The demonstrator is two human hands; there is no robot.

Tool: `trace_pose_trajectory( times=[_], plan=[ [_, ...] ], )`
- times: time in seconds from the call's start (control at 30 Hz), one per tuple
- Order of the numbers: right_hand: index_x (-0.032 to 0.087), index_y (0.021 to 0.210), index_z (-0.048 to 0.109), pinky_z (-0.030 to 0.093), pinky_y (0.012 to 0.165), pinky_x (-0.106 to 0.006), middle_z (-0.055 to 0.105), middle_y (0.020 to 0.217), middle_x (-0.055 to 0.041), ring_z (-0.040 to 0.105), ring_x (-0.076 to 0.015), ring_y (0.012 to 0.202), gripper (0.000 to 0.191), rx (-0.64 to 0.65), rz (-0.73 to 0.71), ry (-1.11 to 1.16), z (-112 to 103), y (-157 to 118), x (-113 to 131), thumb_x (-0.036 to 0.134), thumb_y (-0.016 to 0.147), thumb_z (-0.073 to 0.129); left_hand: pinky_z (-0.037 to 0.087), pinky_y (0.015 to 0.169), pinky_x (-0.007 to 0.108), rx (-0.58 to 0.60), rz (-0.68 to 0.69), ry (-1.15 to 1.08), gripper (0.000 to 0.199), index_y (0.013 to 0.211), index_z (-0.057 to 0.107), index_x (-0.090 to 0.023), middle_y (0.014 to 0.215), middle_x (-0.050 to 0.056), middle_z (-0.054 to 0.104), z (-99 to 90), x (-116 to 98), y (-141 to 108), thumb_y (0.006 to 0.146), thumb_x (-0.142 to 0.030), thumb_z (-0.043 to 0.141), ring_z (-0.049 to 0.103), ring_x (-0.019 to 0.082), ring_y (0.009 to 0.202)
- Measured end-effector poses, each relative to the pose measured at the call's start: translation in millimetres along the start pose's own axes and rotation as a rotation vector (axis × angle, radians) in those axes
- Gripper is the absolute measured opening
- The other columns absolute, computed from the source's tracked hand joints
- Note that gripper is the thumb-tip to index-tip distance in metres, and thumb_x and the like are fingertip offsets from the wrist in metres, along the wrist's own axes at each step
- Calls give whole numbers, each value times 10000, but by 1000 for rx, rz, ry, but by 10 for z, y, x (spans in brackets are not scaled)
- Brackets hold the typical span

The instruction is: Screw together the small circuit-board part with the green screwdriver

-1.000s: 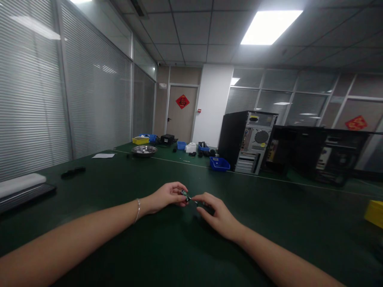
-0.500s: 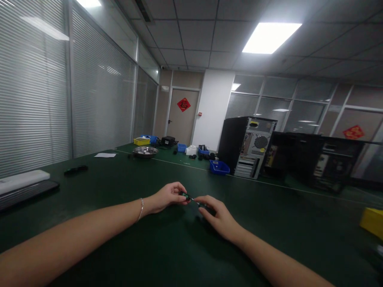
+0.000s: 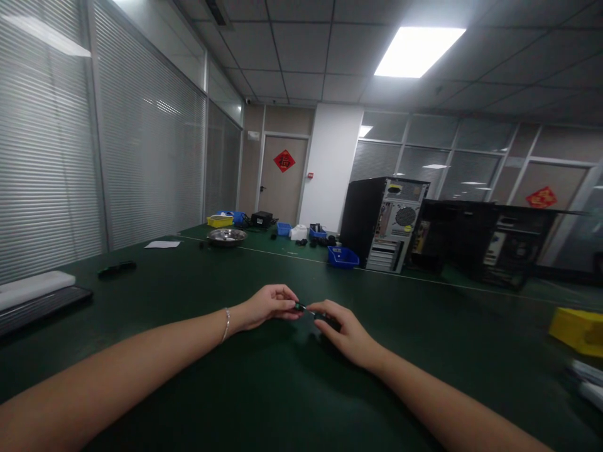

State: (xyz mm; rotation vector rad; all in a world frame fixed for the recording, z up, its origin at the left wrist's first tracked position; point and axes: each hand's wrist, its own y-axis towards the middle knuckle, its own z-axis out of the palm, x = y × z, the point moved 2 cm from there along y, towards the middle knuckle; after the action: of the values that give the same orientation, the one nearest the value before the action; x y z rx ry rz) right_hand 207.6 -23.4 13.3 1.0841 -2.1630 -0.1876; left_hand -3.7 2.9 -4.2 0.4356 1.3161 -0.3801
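Observation:
Near the middle of the dark green table (image 3: 226, 376), my left hand (image 3: 271, 304) pinches a small dark part (image 3: 299, 306) with a bit of green on it. My right hand (image 3: 343, 328) is closed round the dark handle of a screwdriver (image 3: 326, 321). Its thin metal shaft points left and its tip meets or nearly meets the small part. The exact contact is too small to make out. Both hands are just above the table surface.
Ahead are a blue bin (image 3: 343, 257) and a computer tower (image 3: 386, 225), with more cases behind. A metal bowl (image 3: 227, 236) stands far left, near a white sheet (image 3: 162, 244). A black object (image 3: 117, 269) and a keyboard (image 3: 44, 307) lie left; a yellow bin (image 3: 577, 331) is right.
The view has shifted slightly, bringing more of the yellow bin into sight. The small part now shows less of its green face between my left fingers. Both hands keep their hold.

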Motion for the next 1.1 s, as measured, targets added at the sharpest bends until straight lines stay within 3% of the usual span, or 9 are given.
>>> trace_pose_trajectory(
  times=[0.47, 0.8, 1.1],
  plan=[
    [255, 1187, 556, 428, 804, -326, 602, 1044, -38, 548, -199, 901, 289, 34, 9, 105, 45, 58, -86, 294, 909, 488, 483, 890, 417, -7, -41, -20, 266, 894, 598, -75, 899, 135, 691, -51, -6, -21, 687, -165, 739, 678, 232, 869],
    [260, 1203, 551, 435, 787, -328, 598, 1022, -51, 549, -204, 897, 309, 68, -21, 99, 53, 32, -89, 326, 910, 476, 478, 894, 406, 85, -49, -33, 259, 898, 601, -79, 920, 126, 677, -83, 29, -30, 696, -175, 730, 670, 242, 899],
    [265, 1189, 557, 435, 735, -310, 602, 1018, -39, 547, -187, 832, 296, -12, 16, 28, 40, 15, -140, 306, 903, 496, 454, 930, 413, -83, -1, -87, 294, 994, 510, -123, 935, 103, 651, -36, -4, -6, 746, -104, 667, 658, 219, 919]
  ],
)
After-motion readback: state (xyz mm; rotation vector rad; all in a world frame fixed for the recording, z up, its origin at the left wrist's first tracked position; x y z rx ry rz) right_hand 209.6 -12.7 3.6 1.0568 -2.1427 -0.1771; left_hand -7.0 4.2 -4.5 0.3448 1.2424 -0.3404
